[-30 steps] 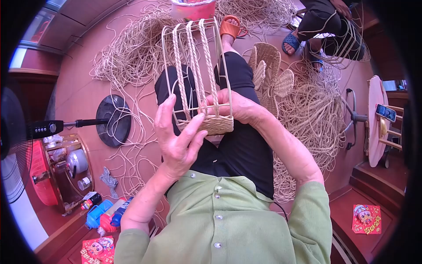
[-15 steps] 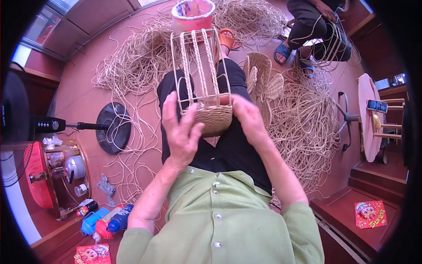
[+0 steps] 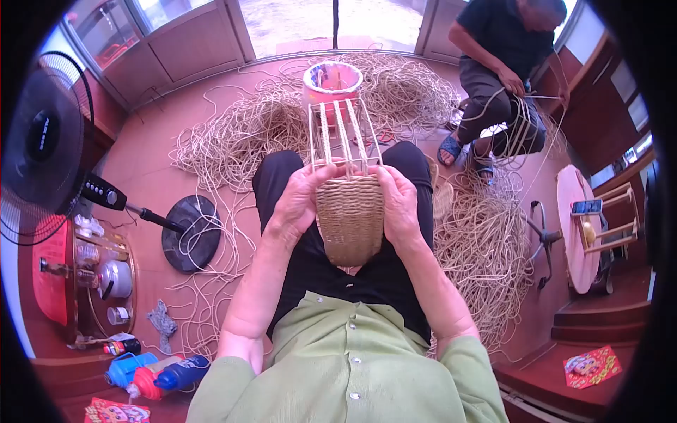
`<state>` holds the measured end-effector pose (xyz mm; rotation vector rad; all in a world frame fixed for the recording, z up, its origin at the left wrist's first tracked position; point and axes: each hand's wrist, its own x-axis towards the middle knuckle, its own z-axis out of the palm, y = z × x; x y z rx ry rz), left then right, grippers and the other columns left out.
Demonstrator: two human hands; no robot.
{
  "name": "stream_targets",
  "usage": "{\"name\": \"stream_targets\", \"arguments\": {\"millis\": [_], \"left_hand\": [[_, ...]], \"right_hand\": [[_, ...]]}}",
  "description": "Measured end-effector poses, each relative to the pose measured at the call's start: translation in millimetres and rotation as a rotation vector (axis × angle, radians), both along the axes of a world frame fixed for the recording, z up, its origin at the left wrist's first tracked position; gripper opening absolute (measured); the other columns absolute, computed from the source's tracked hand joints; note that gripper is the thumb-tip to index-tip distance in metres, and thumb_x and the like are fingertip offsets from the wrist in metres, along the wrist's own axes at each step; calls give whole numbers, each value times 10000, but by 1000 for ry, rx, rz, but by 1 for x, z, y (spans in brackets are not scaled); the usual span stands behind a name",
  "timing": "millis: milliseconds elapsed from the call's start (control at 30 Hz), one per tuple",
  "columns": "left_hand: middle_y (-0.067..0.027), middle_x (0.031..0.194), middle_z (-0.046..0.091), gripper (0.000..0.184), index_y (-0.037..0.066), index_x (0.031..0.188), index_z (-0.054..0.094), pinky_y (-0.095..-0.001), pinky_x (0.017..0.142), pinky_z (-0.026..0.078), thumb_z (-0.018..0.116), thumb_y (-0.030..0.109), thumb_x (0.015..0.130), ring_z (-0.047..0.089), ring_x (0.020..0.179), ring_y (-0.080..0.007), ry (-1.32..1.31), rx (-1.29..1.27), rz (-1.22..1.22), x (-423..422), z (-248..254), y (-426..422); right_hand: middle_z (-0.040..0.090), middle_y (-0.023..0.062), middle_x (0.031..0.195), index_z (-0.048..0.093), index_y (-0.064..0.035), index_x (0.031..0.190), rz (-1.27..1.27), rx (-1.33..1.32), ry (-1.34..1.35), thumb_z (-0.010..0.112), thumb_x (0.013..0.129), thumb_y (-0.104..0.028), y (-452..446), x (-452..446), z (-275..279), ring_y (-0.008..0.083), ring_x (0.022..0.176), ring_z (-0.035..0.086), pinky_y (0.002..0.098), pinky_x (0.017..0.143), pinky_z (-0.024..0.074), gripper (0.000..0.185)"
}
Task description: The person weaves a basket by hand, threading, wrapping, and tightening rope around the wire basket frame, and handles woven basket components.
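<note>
A partly woven basket (image 3: pixel 350 218) stands between my knees, its wire frame (image 3: pixel 311 137) pointing away from me. Tight tan cord weave covers the near part, while pale twisted cords (image 3: pixel 341 127) run along the bare far part. My left hand (image 3: pixel 299 201) grips the left edge where weave meets frame, thumb and fingers closed on it. On the opposite edge my right hand (image 3: pixel 398 201) holds the basket too, its fingertips partly hidden behind the frame. Both hands sit at about the same height.
Heaps of loose cord (image 3: pixel 483 261) cover the floor at right and beyond my knees. A lined pink bin (image 3: pixel 319 95) stands ahead. At left is a fan (image 3: pixel 46 141) on a round base (image 3: pixel 190 236). Another person (image 3: pixel 504 77) sits at upper right, handling cord and a frame.
My left hand, earlier raised with fingers spread, now grips the basket. The basket's woven side is turned more toward me. The view has tilted up, showing more of the doorway and the other person.
</note>
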<state>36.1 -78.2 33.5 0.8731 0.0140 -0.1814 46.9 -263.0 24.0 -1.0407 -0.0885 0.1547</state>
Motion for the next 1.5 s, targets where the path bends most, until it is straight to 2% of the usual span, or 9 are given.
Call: {"name": "stream_targets", "arguments": {"millis": [233, 467, 867, 967, 1067, 1167, 1233, 1367, 1500], "left_hand": [[-76, 947, 728, 148, -9, 1027, 686, -278, 808, 560, 656, 132, 990, 695, 844, -127, 20, 151, 5, 0, -46, 4], [-137, 1215, 701, 428, -64, 1274, 631, -347, 1037, 482, 533, 294, 1061, 667, 1117, -185, -66, 43, 2, -4, -63, -13], [-133, 1253, 667, 697, -69, 1353, 551, -363, 1056, 455, 406, 552, 1071, 632, 1169, -210, -16, -78, 110, -9, -82, -5], [-89, 1104, 711, 394, -58, 1241, 632, -294, 944, 502, 533, 287, 1077, 666, 1013, -150, -62, 308, 270, -11, -87, -13], [-88, 1076, 724, 275, -47, 1192, 658, -275, 898, 522, 546, 165, 1056, 678, 974, -144, -65, 207, 322, -15, -99, -4], [-83, 1073, 727, 256, -32, 1176, 663, -280, 870, 532, 547, 161, 1053, 681, 954, -138, -61, 204, 345, -21, -92, 2], [-73, 1061, 726, 253, -25, 1162, 666, -277, 854, 533, 550, 171, 1052, 679, 942, -131, -59, 236, 369, -23, -91, 7], [-66, 1053, 733, 261, -3, 1176, 657, -276, 862, 535, 557, 206, 1055, 685, 937, -128, -45, 266, 330, -20, -89, 9], [-79, 1091, 729, 266, -3, 1193, 647, -295, 898, 534, 541, 202, 1061, 690, 983, -149, -47, 296, 276, -15, -90, 4]], "right_hand": [[702, 56, 986, 596, -23, 1029, -87, -405, -126, 571, 1057, -204, 6, 0, -42, 68, 894, 643, 230, 788, 525, 185], [689, 41, 987, 603, -46, 1045, -70, -225, -70, 477, 1103, -322, -16, 10, -60, 71, 904, 627, 242, 814, 514, 309], [709, 104, 1091, 618, -1, 1164, 22, -93, 4, 402, 1118, -305, -15, 19, -65, 162, 981, 678, 328, 925, 531, 376], [664, 183, 1202, 552, 32, 1317, -206, -824, -321, 450, 1091, -267, -14, 0, -52, 278, 1134, 649, 338, 965, 519, 388], [546, 207, 1386, 506, 14, 1401, -150, -660, -438, 596, 1009, -163, -37, -31, -36, 338, 1304, 534, 393, 1039, 474, 440], [573, 195, 1362, 536, 5, 1362, -472, -954, -495, 649, 961, -142, -108, -26, -32, 343, 1283, 546, 438, 1095, 421, 442], [581, 200, 1363, 545, -9, 1351, -688, -1196, -326, 678, 937, -191, -165, -12, -72, 355, 1277, 545, 455, 1096, 416, 471], [604, 221, 1365, 489, -2, 1416, -502, -1695, 290, 707, 905, -363, -252, -13, -222, 409, 1265, 562, 494, 1067, 429, 663], [730, 211, 1077, 665, -40, 1252, -243, -1410, 530, 719, 895, -429, -270, -16, -289, 401, 979, 696, 473, 894, 528, 531]]}}
